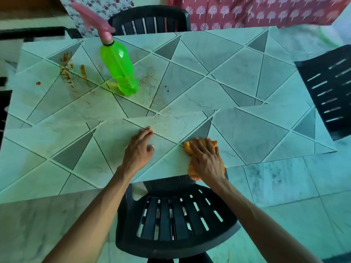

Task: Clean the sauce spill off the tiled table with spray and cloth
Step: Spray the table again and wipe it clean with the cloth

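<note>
Table (pixel 237 76): I see a pale tiled top with grey triangles and dark grout lines, filling most of my view.
Near chair (pixel 171 215): dark slatted plastic, pushed in at the table's near edge, between the two forearms.
Other chairs: one (pixel 150 19) at the far edge, another (pixel 328 88) at the right side.
Bottle (pixel 119 63): clear green plastic with a pink trigger head (pixel 91 18), standing on the table's far left half, just right of the spill.
Spill (pixel 68 71): orange-red sauce smeared in streaks and finger-like marks near the far left corner, with one separate blob to its left and fainter brown specks trailing toward the middle.
Left hand (pixel 139 149): flat on bare tile near the front edge, fingers straight and close together, thumb out to the side, holding nothing.
Right hand (pixel 206 158): palm down on the cloth, fingers extended and slightly apart, pressing it to the tile.
Cloth (pixel 187 147): orange, bunched under the right hand at the table's near edge, well apart from the spill; one end hangs over the rim.
</note>
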{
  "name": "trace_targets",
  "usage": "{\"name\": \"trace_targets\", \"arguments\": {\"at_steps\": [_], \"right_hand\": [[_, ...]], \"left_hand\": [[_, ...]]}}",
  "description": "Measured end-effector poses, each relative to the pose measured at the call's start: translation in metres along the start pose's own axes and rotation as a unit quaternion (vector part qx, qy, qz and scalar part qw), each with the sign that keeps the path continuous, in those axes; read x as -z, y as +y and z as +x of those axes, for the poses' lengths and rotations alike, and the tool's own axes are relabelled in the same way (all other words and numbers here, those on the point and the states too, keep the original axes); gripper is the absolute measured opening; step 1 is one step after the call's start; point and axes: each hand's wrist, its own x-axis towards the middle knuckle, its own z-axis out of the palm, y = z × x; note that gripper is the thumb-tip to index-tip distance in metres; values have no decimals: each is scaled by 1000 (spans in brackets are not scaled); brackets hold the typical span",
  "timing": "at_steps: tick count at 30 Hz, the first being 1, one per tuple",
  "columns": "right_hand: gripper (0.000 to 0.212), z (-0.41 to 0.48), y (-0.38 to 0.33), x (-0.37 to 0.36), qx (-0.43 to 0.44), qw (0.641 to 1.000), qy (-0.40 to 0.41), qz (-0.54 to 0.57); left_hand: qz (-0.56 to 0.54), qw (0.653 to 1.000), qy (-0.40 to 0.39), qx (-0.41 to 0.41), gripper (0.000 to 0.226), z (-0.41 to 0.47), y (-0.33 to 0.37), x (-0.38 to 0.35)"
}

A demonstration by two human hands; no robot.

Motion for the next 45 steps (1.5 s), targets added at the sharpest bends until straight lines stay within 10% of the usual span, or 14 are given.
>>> {"name": "trace_targets", "arguments": {"at_steps": [22,25,29,36,42,45], "right_hand": [[40,18,-44,18,-114,979,46,162],[39,13,-58,30,-185,853,60,485],[36,-7,-105,46,-225,557,33,799],[51,-17,-193,50,-287,397,81,868],[79,-20,-193,59,-285,429,15,857],[74,-24,-178,60,-279,526,-1,803]], "left_hand": [[20,995,-76,-68,76,-6,-2,24],[-88,989,-86,-77,80,-14,-4,29],[-305,949,-75,4,48,-22,-3,55],[-401,907,-123,49,35,-16,-20,107],[-409,898,-152,58,31,3,-22,120],[-424,889,-164,52,24,11,-7,121]]}}
